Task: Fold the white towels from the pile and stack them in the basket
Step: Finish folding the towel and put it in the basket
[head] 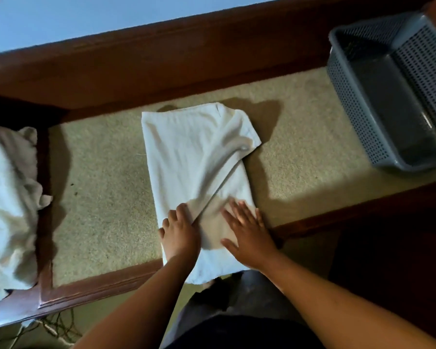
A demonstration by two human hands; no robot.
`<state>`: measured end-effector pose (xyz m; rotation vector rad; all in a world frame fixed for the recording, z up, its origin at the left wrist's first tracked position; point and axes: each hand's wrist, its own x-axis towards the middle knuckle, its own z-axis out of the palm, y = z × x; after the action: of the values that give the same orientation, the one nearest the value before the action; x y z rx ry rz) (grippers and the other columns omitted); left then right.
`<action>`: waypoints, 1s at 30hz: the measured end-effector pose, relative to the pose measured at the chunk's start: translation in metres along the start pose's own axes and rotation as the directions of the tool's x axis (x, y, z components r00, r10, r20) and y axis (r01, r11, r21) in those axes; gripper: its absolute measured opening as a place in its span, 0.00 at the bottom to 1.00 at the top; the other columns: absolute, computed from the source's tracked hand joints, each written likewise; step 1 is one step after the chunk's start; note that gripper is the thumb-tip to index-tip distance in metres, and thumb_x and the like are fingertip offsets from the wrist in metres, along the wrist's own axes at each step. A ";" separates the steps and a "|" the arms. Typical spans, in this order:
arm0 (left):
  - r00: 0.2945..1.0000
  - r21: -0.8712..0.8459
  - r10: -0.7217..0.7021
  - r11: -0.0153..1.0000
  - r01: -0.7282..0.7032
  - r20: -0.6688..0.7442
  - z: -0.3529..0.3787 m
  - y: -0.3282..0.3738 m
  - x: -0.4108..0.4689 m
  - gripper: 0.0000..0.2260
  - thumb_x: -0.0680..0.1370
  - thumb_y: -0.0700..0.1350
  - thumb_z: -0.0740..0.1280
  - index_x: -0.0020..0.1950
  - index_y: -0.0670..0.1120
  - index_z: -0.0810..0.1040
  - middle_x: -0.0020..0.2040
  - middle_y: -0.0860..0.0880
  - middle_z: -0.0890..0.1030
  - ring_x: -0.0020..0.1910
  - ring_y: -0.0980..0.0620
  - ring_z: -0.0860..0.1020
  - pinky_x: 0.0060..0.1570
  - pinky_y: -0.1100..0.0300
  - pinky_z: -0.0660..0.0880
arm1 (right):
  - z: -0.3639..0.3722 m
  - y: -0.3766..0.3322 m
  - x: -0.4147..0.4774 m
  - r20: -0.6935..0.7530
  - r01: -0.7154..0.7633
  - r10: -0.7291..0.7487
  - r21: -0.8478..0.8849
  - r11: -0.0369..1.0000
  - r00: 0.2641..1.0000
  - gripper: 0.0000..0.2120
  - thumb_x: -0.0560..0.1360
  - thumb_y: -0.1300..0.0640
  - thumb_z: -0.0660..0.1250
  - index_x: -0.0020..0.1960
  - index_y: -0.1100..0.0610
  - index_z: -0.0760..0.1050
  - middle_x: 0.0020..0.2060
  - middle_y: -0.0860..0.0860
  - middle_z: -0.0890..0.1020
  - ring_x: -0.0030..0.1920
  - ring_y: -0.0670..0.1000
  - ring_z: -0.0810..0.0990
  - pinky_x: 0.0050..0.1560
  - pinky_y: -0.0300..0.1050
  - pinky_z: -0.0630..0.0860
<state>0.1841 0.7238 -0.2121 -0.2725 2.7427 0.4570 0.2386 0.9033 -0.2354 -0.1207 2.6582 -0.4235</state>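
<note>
Pressing a half-folded white towel (194, 157) against a beige, carpet-like counter (98, 197), a person works with both bare hands at the end of the cloth nearest the body. The right hand (247, 235) lies flat on the towel, fingers straight and spread, palm down, holding nothing. The left hand (180, 230) sits just beside it on the same end, its fingers bent and their tips tucked in at the lower edge of a diagonal flap, gripping the cloth there.

The towel lies lengthwise, running away from the person across the middle of the counter. The flap crosses it from the left hand up to the far right corner, where it juts past the towel's right edge. The near end hangs a little over the counter's dark wooden frame (98, 285), above the person's dark trousers (237, 298).

A rumpled pile of white towels (8, 197) rests at the left end of the counter, beyond a wooden divider and well apart from the towel being folded. A grey perforated basket (350, 79) stands at the far right, its mouth tilted toward the camera and its grey floor in view. A pale blue wall (61, 16) runs behind the frame's far rail.
</note>
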 end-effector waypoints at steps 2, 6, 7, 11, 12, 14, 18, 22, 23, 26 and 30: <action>1.000 -0.032 0.004 0.999 -0.005 -0.017 -0.004 0.010 0.016 0.20 0.78 0.46 0.62 0.70 0.51 0.66 0.62 0.47 0.73 0.61 0.42 0.73 0.61 0.46 0.66 | -0.012 0.009 0.009 0.063 0.061 -0.060 -0.018 0.998 0.996 0.38 0.78 0.36 0.53 0.81 0.43 0.40 0.79 0.45 0.31 0.78 0.48 0.30 0.76 0.57 0.33; 0.998 -0.110 0.018 0.994 -0.024 -0.058 -0.013 0.041 0.060 0.24 0.77 0.45 0.66 0.72 0.52 0.67 0.64 0.48 0.73 0.62 0.42 0.72 0.62 0.47 0.64 | -0.036 0.027 0.037 0.132 0.177 -0.170 -0.048 0.983 0.977 0.39 0.77 0.35 0.52 0.79 0.41 0.33 0.77 0.42 0.29 0.77 0.46 0.27 0.75 0.56 0.32; 0.997 -0.130 0.026 0.991 -0.035 -0.067 -0.017 0.052 0.072 0.24 0.76 0.44 0.66 0.72 0.52 0.68 0.64 0.48 0.73 0.62 0.42 0.73 0.62 0.47 0.64 | -0.042 0.031 0.045 0.126 0.197 -0.189 -0.057 0.979 0.974 0.40 0.77 0.35 0.53 0.79 0.41 0.32 0.77 0.42 0.29 0.77 0.45 0.27 0.75 0.55 0.32; 0.988 -0.229 0.092 0.966 -0.118 -0.120 -0.039 0.101 0.120 0.17 0.75 0.44 0.66 0.64 0.51 0.75 0.60 0.48 0.77 0.59 0.43 0.74 0.58 0.50 0.62 | -0.057 0.045 0.086 0.066 0.203 -0.197 -0.105 0.973 0.978 0.40 0.74 0.32 0.58 0.81 0.46 0.54 0.82 0.47 0.45 0.80 0.49 0.41 0.76 0.58 0.44; 0.985 -0.244 0.109 0.960 -0.140 -0.135 -0.046 0.111 0.133 0.15 0.76 0.43 0.65 0.62 0.51 0.76 0.59 0.49 0.78 0.58 0.44 0.75 0.57 0.51 0.63 | -0.064 0.046 0.099 0.059 0.197 -0.190 -0.139 0.971 0.980 0.38 0.73 0.30 0.57 0.77 0.49 0.64 0.81 0.51 0.55 0.80 0.51 0.48 0.74 0.60 0.49; 0.980 -0.286 0.131 0.943 -0.170 -0.151 -0.060 0.123 0.161 0.11 0.77 0.42 0.64 0.58 0.50 0.77 0.55 0.49 0.80 0.54 0.44 0.77 0.55 0.52 0.65 | -0.079 0.049 0.128 0.040 0.187 -0.183 -0.183 0.965 0.982 0.40 0.72 0.28 0.56 0.75 0.52 0.69 0.79 0.55 0.60 0.79 0.53 0.49 0.72 0.61 0.50; 0.983 -0.543 -0.042 0.838 -0.062 -0.177 -0.076 0.112 0.209 0.07 0.82 0.46 0.62 0.48 0.44 0.75 0.41 0.45 0.81 0.42 0.43 0.78 0.40 0.54 0.67 | -0.105 0.049 0.189 0.021 0.119 -0.117 -0.106 0.987 0.993 0.48 0.71 0.24 0.51 0.81 0.46 0.38 0.79 0.46 0.34 0.79 0.50 0.32 0.77 0.64 0.40; 0.947 -0.668 -0.318 0.716 0.203 -0.052 -0.066 0.050 0.241 0.18 0.82 0.56 0.61 0.39 0.45 0.74 0.34 0.46 0.77 0.37 0.42 0.77 0.34 0.55 0.66 | -0.126 0.041 0.246 -0.043 0.045 -0.049 -0.096 0.994 0.998 0.49 0.72 0.23 0.49 0.81 0.49 0.37 0.79 0.49 0.32 0.79 0.55 0.32 0.77 0.65 0.39; 0.938 -0.674 -0.347 0.695 0.252 -0.007 -0.061 0.039 0.247 0.19 0.81 0.56 0.62 0.36 0.45 0.73 0.32 0.47 0.76 0.36 0.43 0.77 0.34 0.54 0.68 | -0.128 0.040 0.259 -0.050 0.047 -0.052 -0.086 0.995 0.997 0.50 0.72 0.22 0.49 0.81 0.49 0.36 0.79 0.49 0.31 0.79 0.56 0.32 0.77 0.64 0.38; 0.904 -0.682 -0.418 0.637 0.359 0.086 -0.056 0.030 0.266 0.21 0.77 0.62 0.63 0.35 0.46 0.75 0.34 0.43 0.79 0.37 0.45 0.78 0.40 0.49 0.77 | -0.135 0.035 0.287 -0.093 0.040 -0.046 -0.071 0.997 0.995 0.51 0.71 0.20 0.49 0.81 0.49 0.37 0.80 0.49 0.35 0.80 0.58 0.35 0.76 0.65 0.40; 0.896 -0.694 -0.421 0.604 0.391 0.138 -0.066 0.035 0.275 0.21 0.79 0.59 0.67 0.34 0.44 0.75 0.32 0.46 0.76 0.35 0.46 0.76 0.38 0.52 0.73 | -0.139 0.029 0.303 -0.104 0.018 -0.023 -0.047 0.999 0.994 0.50 0.71 0.20 0.49 0.81 0.47 0.39 0.81 0.49 0.38 0.80 0.58 0.37 0.77 0.65 0.41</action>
<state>-0.0977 0.6975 -0.2447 -1.0853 2.2753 1.3707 -0.0953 0.9236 -0.2508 -0.1435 2.7729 -0.3855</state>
